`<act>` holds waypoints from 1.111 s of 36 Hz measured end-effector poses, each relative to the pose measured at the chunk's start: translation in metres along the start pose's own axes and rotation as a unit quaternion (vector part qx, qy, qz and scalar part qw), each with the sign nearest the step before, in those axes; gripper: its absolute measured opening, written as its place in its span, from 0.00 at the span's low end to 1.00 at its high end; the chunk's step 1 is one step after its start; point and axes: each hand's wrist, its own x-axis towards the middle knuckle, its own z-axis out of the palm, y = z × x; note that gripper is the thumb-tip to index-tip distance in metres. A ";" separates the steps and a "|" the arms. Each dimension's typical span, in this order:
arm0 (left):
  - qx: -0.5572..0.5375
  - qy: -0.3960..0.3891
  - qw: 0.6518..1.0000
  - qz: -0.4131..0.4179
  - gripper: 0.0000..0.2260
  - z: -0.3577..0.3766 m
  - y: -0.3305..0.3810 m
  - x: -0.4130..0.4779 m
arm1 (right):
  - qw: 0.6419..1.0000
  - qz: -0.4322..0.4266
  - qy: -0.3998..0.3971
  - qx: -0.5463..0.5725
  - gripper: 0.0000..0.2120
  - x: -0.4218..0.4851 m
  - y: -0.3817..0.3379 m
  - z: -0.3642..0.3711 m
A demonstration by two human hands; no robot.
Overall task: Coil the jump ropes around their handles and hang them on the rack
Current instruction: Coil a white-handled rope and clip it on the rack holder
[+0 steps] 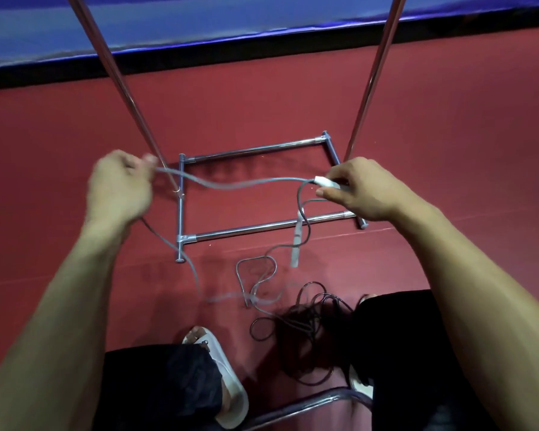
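A: Status? Left side first.
B: Left hand [119, 185] is curled and pinches the grey rope [231, 183] right beside the rack's left upright. It's blurred, so I can't tell the exact finger lay. The cord spans from there across to the right. A slack tail drops under the wrist to the floor [293, 104], past the near-left corner of the rack [262, 228] base.
A: Middle?
B: Loose grey loops on the floor just in front of the base's near bar. The black rope [302, 321] is a tangled heap closer in, between the feet, with no hand on it.
A: Right?
B: Right hand [364, 188] pinches the white handle [325, 181] between thumb and fingers, above the base's near-right corner. The second handle [296, 244] dangles below it, clear of the floor, blurred.
A: How will it handle?
B: Light, thin, limp cord. It looks like smooth plastic, so I'd expect it to slip and spring out of tight wraps. The handles are the only stiff parts. Nothing fragile.
A: Where to grip?
B: My call: both handles together in one fist as the core, other hand feeding cord close to the wrap under light tension. No coils on yet. The rack's top bar is out of view.
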 end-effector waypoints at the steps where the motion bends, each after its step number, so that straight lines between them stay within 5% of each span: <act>1: 0.031 -0.052 0.998 0.003 0.12 0.007 0.004 -0.007 | 1.000 -0.010 0.009 0.007 0.16 0.000 -0.002 0.001; 5: -0.060 -0.230 0.956 0.172 0.20 0.038 0.037 -0.042 | 0.996 -0.071 -0.002 0.055 0.12 0.000 -0.022 0.006; 8: -0.201 -0.350 0.898 0.176 0.12 0.049 0.072 -0.068 | 0.992 -0.098 -0.027 0.075 0.12 -0.001 -0.031 0.009; 10: -0.202 -0.370 0.888 0.185 0.06 0.052 0.085 -0.074 | 0.991 -0.103 -0.032 0.079 0.12 -0.001 -0.032 0.009; 17: -0.150 -0.302 0.908 0.248 0.08 0.053 0.079 -0.060 | 0.990 -0.076 -0.038 0.112 0.10 0.000 -0.026 0.004; 19: -0.214 -0.272 0.914 0.209 0.02 0.053 0.075 -0.057 | 0.991 -0.059 -0.047 0.109 0.10 0.001 -0.024 0.005; 27: -0.372 -0.239 0.894 0.072 0.09 0.051 0.074 -0.058 | 0.988 -0.068 -0.045 0.127 0.12 0.001 -0.026 0.007; 33: -0.480 -0.255 0.837 -0.061 0.11 0.053 0.079 -0.061 | 0.975 -0.070 -0.068 0.198 0.10 -0.002 -0.025 0.007; 40: -0.529 -0.109 0.834 -0.113 0.13 0.038 0.068 -0.040 | 0.974 -0.044 -0.116 0.190 0.08 -0.003 -0.018 0.010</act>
